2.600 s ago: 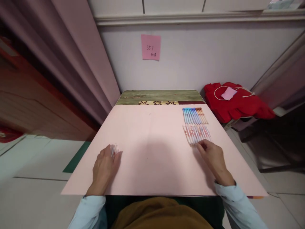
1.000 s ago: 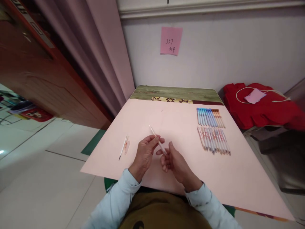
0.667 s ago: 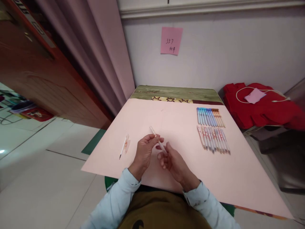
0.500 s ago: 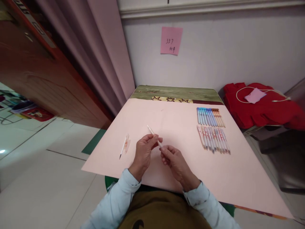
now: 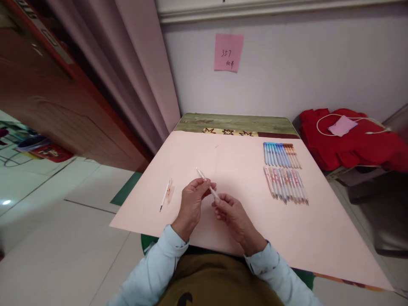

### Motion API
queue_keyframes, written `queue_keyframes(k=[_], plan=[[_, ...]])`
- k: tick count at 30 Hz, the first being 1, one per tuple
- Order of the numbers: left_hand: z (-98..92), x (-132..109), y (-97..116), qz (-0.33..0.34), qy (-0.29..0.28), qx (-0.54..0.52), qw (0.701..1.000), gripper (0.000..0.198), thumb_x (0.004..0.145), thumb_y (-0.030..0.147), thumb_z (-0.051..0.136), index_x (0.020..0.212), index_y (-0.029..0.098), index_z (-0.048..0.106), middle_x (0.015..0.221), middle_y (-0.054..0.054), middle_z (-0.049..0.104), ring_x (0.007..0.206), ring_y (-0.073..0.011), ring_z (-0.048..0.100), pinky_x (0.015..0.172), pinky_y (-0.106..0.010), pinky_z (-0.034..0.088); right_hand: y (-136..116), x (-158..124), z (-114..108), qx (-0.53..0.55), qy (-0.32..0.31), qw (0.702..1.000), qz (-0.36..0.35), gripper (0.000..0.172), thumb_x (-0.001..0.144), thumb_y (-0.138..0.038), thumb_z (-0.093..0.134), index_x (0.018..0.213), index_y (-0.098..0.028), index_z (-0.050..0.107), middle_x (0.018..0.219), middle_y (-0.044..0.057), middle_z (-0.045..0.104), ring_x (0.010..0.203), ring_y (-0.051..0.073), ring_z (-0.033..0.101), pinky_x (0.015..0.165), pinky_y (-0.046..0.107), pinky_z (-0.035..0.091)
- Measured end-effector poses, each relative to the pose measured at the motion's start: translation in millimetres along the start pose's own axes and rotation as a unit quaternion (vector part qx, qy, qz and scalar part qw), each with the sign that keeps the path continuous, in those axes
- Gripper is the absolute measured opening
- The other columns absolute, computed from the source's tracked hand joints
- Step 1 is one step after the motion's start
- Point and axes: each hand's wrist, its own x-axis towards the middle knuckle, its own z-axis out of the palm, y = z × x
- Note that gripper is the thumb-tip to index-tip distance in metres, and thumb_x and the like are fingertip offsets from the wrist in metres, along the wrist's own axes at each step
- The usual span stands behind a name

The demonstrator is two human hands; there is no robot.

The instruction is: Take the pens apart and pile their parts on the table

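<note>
Grip of the left hand [image 5: 190, 205] is closed on a slim pale pen [image 5: 213, 192] near its middle; the near end is pinched by the right hand [image 5: 234, 216]. Its long axis is set from eleven o'clock, where the free tip is nearer the left hand, to five, at the right. On the desk [image 5: 318, 246] at nine o'clock, a white refill [image 5: 164, 197] is laid just beside a clear piece [image 5: 171, 194]. At three, a row of clear pens [image 5: 287, 185] is laid out, with a blue and brown row [image 5: 280, 155] beyond at two.
</note>
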Motion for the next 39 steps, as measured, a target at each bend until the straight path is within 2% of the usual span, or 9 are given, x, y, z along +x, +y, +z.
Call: queue_keyframes(k=[2,6,13,19,24,26,30,34,39], plan=[[0.2,0,-1,0.0,-0.005,0.003,1.0,0.028,0.069,0.029,0.083,0.084,0.013,0.067,0.079,-0.006,0.073,0.076,-0.0155,0.068,0.078,-0.029,0.053,0,0,1,0.019,-0.002,1.0,0.004,0.049,0.063,-0.046,0.088,0.097,-0.019,0.065,0.087,0.001,0.067,0.064,0.009,0.059,0.053,0.018,0.044],[0.2,0,-2,-0.018,-0.011,0.015,1.0,0.031,0.068,0.033,0.084,0.084,0.013,0.067,0.08,-0.007,0.073,0.071,-0.0154,0.067,0.072,-0.029,0.052,-1,2,1,-0.011,-0.019,0.999,0.045,0.058,0.078,-0.069,0.065,0.09,-0.013,0.069,0.06,-0.001,0.058,0.043,0.006,0.044,0.04,0.02,0.03],[-6.4,8,7,0.027,0.032,-0.02,0.999,0.034,0.068,0.034,0.084,0.089,0.014,0.065,0.084,-0.005,0.072,0.073,-0.0151,0.068,0.075,-0.031,0.054,0,0,-2,-0.012,0.035,0.999,-0.01,0.046,0.055,-0.039,0.092,0.082,-0.018,0.06,0.068,-0.004,0.06,0.057,0.009,0.054,0.049,0.019,0.04],[-25.3,22,23,0.089,0.073,-0.048,0.992,0.033,0.068,0.032,0.084,0.088,0.014,0.064,0.082,-0.005,0.072,0.075,-0.0155,0.068,0.082,-0.036,0.056,-2,-6,-10,-0.058,0.018,0.998,0.012,0.043,0.064,-0.049,0.085,0.08,-0.017,0.062,0.072,0.001,0.064,0.055,0.009,0.053,0.05,0.022,0.041],[-38.9,27,30,0.138,0.12,-0.027,0.983,0.034,0.067,0.03,0.085,0.088,0.013,0.064,0.082,-0.005,0.072,0.075,-0.0167,0.069,0.08,-0.038,0.058,-5,-4,-16,-0.14,0.058,0.988,-0.031,0.042,0.076,-0.059,0.071,0.079,-0.017,0.065,0.073,0.003,0.063,0.055,0.012,0.051,0.049,0.025,0.038],[-38.7,26,28,0.112,0.102,-0.001,0.988,0.034,0.068,0.031,0.084,0.088,0.012,0.065,0.082,-0.006,0.071,0.072,-0.0165,0.069,0.076,-0.036,0.059,-8,2,-12,-0.231,0.063,0.967,-0.089,0.038,0.081,-0.057,0.066,0.079,-0.019,0.069,0.074,0.003,0.064,0.058,0.014,0.051,0.052,0.027,0.038],[-46.0,29,36,0.128,0.106,0.064,0.984,0.034,0.066,0.031,0.084,0.087,0.011,0.066,0.078,-0.007,0.072,0.066,-0.0172,0.068,0.067,-0.033,0.058,-12,23,7,-0.447,0.055,0.873,-0.187,0.026,0.084,-0.044,0.066,0.073,-0.022,0.073,0.075,0.004,0.069,0.067,0.019,0.057,0.063,0.031,0.04],[-76.0,37,62,0.197,0.168,0.127,0.958,0.032,0.061,0.03,0.084,0.082,0.012,0.067,0.071,-0.005,0.07,0.063,-0.0176,0.068,0.061,-0.031,0.057,-6,46,32,-0.554,0.009,0.816,-0.164,0.015,0.085,-0.028,0.064,0.077,-0.02,0.074,0.074,0.005,0.071,0.067,0.019,0.06,0.064,0.031,0.039],[-117.3,41,74,0.164,0.214,0.161,0.949,0.032,0.056,0.029,0.084,0.078,0.012,0.066,0.067,-0.005,0.069,0.056,-0.0161,0.064,0.054,-0.028,0.054,14,67,64,-0.622,-0.018,0.77,-0.138,0.016,0.09,-0.025,0.059,0.088,-0.016,0.072,0.082,0.009,0.074,0.075,0.022,0.065,0.068,0.031,0.04]])
